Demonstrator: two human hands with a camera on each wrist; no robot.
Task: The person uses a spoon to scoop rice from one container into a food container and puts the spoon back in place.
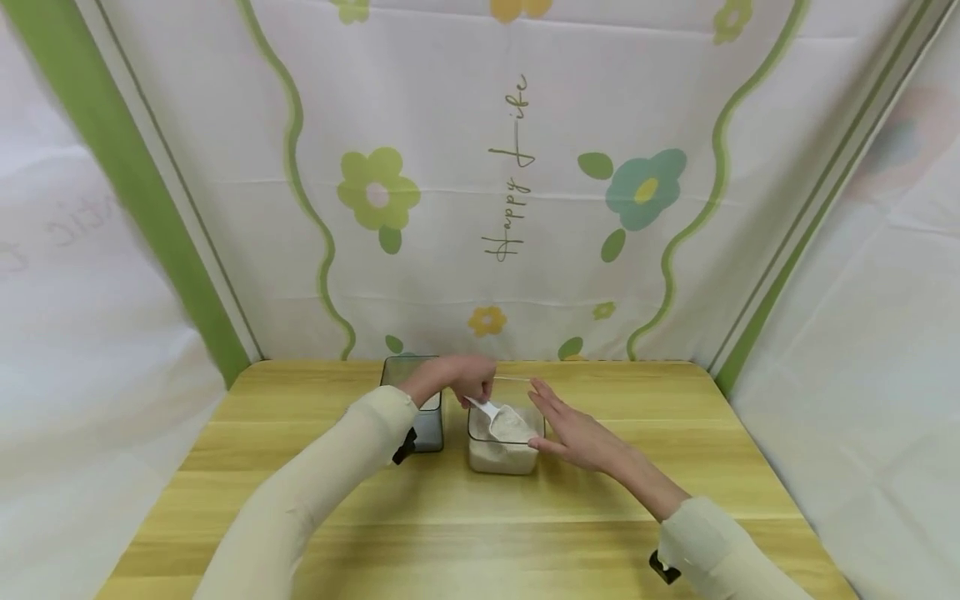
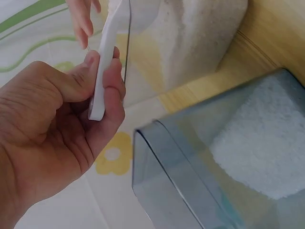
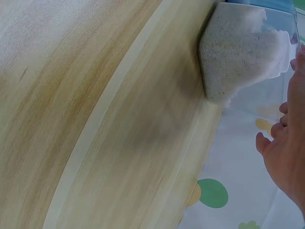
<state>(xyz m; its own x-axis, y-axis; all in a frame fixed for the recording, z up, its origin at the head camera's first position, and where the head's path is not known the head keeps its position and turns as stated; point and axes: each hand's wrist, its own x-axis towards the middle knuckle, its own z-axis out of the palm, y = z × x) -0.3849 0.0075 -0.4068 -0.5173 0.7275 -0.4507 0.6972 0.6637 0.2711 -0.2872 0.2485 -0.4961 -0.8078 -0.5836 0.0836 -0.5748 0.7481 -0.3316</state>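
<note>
My left hand (image 1: 474, 377) pinches the handle of a white scoop (image 2: 110, 52) between thumb and fingers. The scoop's bowl, heaped with off-white powder (image 1: 512, 425), is inside a clear square container (image 1: 504, 467). More of this powder fills the container's lower part, banked up unevenly against the wall in the right wrist view. At the container's right side is my right hand (image 1: 581, 435), its fingers extended and spread, with fingertips right at the rim. Just left of it stands a blue-grey see-through container (image 1: 429, 432) holding white grains (image 2: 267, 143), partly behind my left forearm.
Both containers stand toward the back of the wooden table (image 1: 480, 533). Behind the table hangs a white fabric wall (image 1: 450, 108) with printed flowers, and similar fabric closes off both sides. Dark wrist straps (image 1: 663, 568) show at the sleeves.
</note>
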